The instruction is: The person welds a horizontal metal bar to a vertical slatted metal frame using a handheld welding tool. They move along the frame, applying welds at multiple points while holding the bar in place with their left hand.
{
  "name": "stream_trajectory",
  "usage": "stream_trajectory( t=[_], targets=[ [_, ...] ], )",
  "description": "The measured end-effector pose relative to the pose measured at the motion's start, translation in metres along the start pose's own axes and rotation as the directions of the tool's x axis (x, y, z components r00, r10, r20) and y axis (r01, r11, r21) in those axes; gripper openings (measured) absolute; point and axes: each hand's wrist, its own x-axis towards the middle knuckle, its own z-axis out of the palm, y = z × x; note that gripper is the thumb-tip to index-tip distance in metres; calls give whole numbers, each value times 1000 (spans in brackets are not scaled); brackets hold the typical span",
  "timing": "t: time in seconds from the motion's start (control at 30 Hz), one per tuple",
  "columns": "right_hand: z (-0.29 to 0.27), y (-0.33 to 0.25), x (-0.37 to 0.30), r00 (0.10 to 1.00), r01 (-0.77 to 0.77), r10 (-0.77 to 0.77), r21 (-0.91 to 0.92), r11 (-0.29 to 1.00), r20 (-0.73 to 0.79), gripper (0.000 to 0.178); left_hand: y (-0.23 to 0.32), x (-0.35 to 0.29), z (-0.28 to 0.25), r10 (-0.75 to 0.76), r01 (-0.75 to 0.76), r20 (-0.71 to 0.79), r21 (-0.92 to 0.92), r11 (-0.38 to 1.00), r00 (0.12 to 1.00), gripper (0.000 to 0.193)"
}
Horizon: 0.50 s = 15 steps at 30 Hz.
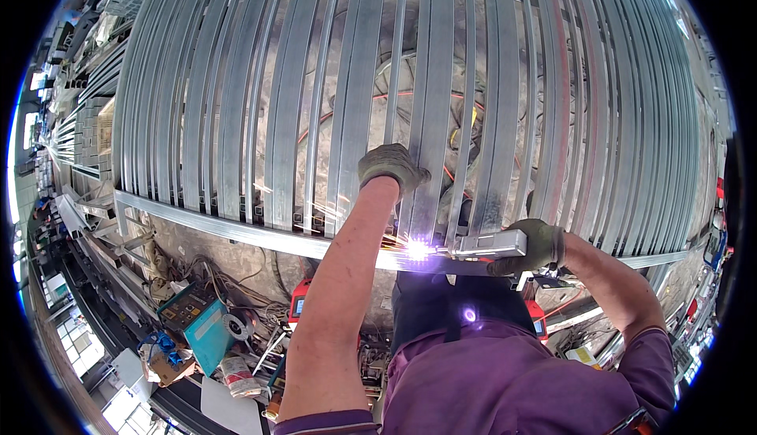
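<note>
Rows of long grey metal tubes run away from me, their near ends meeting a crosswise metal rail. My right hand, in a dark glove, is closed round a silver, box-shaped welding gun. The gun's nozzle points left, and a bright violet-white weld spark glares at the joint by the rail. Orange sparks fly to the left. My left hand, also gloved, is closed on a metal tube in the middle, a little beyond the spark; its fingertips are partly hidden.
Below the tubes, a red hose and dark cables lie on the concrete floor. At the lower left stand a teal machine, a wire spool and tangled cables. Red devices sit beneath the rail near my legs.
</note>
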Motion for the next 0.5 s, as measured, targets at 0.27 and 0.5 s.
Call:
stream_trajectory(
  t=[0.27,0.5],
  targets=[
    [4,10,4,1000,27,-27,13,1000,2,68,-1,3,2,6,-6,-7,8,1000,1000,74],
    [1,8,-3,1000,11,-11,3,1000,-4,71,0,5,5,16,-16,-35,4,1000,999,73]
  ],
)
